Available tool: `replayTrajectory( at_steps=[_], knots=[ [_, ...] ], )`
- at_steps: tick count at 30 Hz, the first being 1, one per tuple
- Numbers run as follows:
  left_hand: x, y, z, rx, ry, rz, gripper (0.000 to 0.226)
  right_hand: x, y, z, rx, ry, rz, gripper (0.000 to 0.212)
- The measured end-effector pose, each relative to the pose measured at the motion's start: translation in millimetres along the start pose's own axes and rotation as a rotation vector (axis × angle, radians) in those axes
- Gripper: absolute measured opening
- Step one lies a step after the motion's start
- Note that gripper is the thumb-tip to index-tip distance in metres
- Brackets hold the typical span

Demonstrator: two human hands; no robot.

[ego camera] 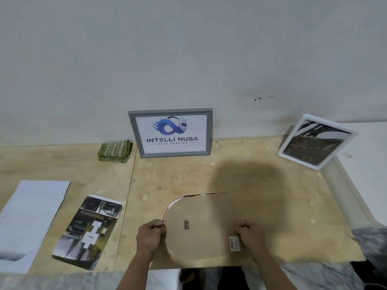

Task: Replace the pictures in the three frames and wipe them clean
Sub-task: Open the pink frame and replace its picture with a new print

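A pale grey plaster wall (188,49) rises directly behind the light plywood tabletop (272,185). Small dark marks (259,99) spot the wall above the tabletop's right half.

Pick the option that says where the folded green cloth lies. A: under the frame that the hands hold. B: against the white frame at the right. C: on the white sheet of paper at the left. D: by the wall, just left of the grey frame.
D: the folded green cloth lies on the table by the wall, just left of the grey frame, apart from both hands.
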State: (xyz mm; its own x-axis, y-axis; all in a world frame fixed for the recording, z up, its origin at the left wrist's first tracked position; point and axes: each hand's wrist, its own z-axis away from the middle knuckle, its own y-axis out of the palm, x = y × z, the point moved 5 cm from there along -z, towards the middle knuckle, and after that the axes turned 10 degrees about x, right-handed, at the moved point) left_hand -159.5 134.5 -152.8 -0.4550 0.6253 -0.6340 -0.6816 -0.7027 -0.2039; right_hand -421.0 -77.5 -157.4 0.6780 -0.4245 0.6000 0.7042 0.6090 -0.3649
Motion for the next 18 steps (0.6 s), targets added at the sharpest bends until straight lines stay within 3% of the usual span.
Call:
replayTrajectory(
  at_steps=[5,11,18],
  knots=[
    [-0.8,-5.7,-0.6,-0.073,0.027,-0.092,0.02,4.9,8.7,3.0,0.009,0.006,0.044,0.02],
    [-7.2,0.9,0.3,-0.039,0.064,-0.168,0.013,10.7,12.9,0.7,-0.028,-0.025,0.176,0.019],
    [-4.5,2.8,3.6,0.136,-0.022,0.034,0.009,-1.7,10.1,-13.8,0.03,0.058,-0.11,0.003]
  ],
)
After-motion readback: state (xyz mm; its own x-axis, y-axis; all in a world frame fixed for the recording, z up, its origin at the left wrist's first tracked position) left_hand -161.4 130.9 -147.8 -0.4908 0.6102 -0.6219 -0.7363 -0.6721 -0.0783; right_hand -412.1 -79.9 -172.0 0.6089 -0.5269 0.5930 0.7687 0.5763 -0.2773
